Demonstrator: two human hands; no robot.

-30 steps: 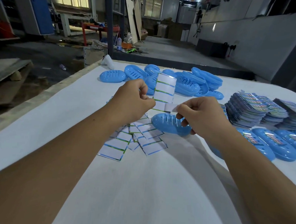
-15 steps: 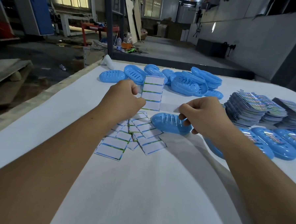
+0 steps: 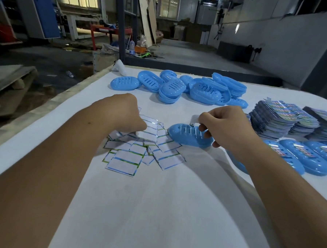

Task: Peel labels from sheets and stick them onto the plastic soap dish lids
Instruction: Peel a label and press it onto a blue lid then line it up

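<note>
I've got a label [image 3: 194, 120] pinched in my right hand [image 3: 228, 127], held just above the slotted lid [image 3: 186, 134] lying mid-table, so sticking it on comes next, I reckon. It's a small pale slip curling up from my fingertips; whether its sticky side faces the lid I can't tell from here.

My left hand [image 3: 125, 114] is down on the spent sheets [image 3: 136, 151], fingers closed on one backing sheet [image 3: 149, 128] at the top of that scatter. The scatter is loose and overlapping, just left of the lid, and the sheets look mostly peeled: blank panels with coloured borders.

Done so far, by my reading: a row of labelled lids [image 3: 297, 157] sits along the right edge of the table [image 3: 154, 208], each with a shiny sticker on top. I can count a few, though the row runs out of view.

Left to do: a heap of bare lids [image 3: 172, 88] waits at the far edge, some nested, some tipped against each other. Stacks of fresh sheets [image 3: 284, 120] stand tall at the far right, behind the finished row. With that many left, I'd say I'm nowhere near done.
</note>
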